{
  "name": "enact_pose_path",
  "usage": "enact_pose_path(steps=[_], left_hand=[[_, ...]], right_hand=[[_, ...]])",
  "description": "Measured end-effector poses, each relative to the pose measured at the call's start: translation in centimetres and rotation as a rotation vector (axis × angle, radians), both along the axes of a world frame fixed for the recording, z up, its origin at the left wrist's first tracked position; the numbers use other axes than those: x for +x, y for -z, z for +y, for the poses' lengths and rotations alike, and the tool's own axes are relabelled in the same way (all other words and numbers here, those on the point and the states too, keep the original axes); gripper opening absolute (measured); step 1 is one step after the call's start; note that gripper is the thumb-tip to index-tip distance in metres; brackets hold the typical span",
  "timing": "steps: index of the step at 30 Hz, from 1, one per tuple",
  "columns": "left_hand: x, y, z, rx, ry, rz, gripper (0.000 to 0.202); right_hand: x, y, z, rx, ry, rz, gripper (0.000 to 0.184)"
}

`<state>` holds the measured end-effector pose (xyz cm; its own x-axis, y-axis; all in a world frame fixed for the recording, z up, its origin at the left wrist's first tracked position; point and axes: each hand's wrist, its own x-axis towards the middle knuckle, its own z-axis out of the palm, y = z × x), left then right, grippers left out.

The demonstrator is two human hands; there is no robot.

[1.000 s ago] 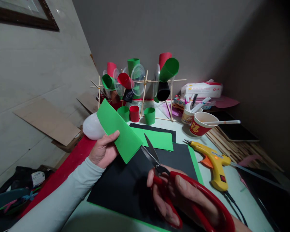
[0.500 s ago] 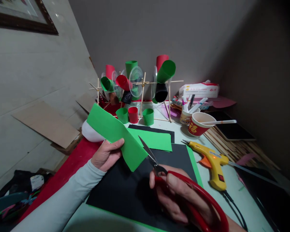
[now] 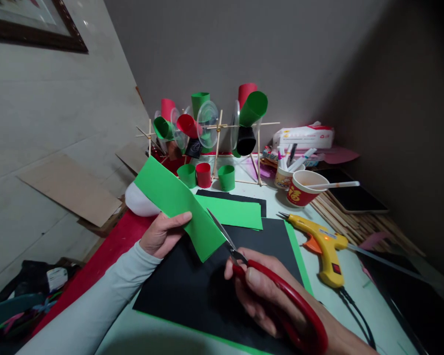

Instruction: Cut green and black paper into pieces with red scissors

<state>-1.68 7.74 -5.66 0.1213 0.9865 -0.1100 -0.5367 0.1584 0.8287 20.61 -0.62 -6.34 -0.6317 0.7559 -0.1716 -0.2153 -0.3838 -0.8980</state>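
My left hand (image 3: 167, 233) pinches a bent strip of green paper (image 3: 177, 201), thumb on top and fingers beneath. In my right hand (image 3: 262, 286) are scissors with red handles (image 3: 292, 291), their blades lying along the right edge of the strip. One blade shows above the paper; whether the other is beneath it is hidden. Under both hands lies a large black sheet (image 3: 192, 296) on top of green sheets. Just behind, a shorter green strip (image 3: 237, 213) rests over a black strip (image 3: 258, 203).
A stick frame (image 3: 218, 143) with clear discs and paper cups stands at the back. To the right are a yellow glue gun (image 3: 329, 246) with its cord, a red paper cup (image 3: 299, 196), a cup of markers (image 3: 284, 178), a bundle of sticks (image 3: 340, 217) and a dark tablet (image 3: 355, 192).
My right hand has moved the scissors a little to the left, so the blades now overlap the green strip's edge more. The left hand and strip have barely moved.
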Motion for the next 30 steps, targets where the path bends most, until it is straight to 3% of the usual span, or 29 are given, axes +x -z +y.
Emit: enact_pose_path(steps=[9,14,20,26,30], left_hand=[[0.2,-0.1,-0.2,0.012,0.002,0.081,0.071],[0.1,-0.1,-0.2,0.026,0.004,0.122,0.076],[-0.2,0.4,-0.5,0.039,0.068,0.158,0.041],[0.2,0.3,-0.7,0.038,0.017,0.119,0.062],[0.4,0.3,-0.9,0.028,0.008,0.138,0.053]], right_hand=[[-0.3,-1.0,-0.1,0.024,0.068,-0.142,0.052],[-0.5,-1.1,0.0,-0.024,0.055,-0.161,0.063],[-0.6,-1.1,0.0,0.003,0.099,-0.124,0.06],[-0.9,-0.4,-0.2,0.006,0.177,-0.176,0.053],[-0.7,-0.3,-0.2,0.006,0.113,-0.155,0.053]])
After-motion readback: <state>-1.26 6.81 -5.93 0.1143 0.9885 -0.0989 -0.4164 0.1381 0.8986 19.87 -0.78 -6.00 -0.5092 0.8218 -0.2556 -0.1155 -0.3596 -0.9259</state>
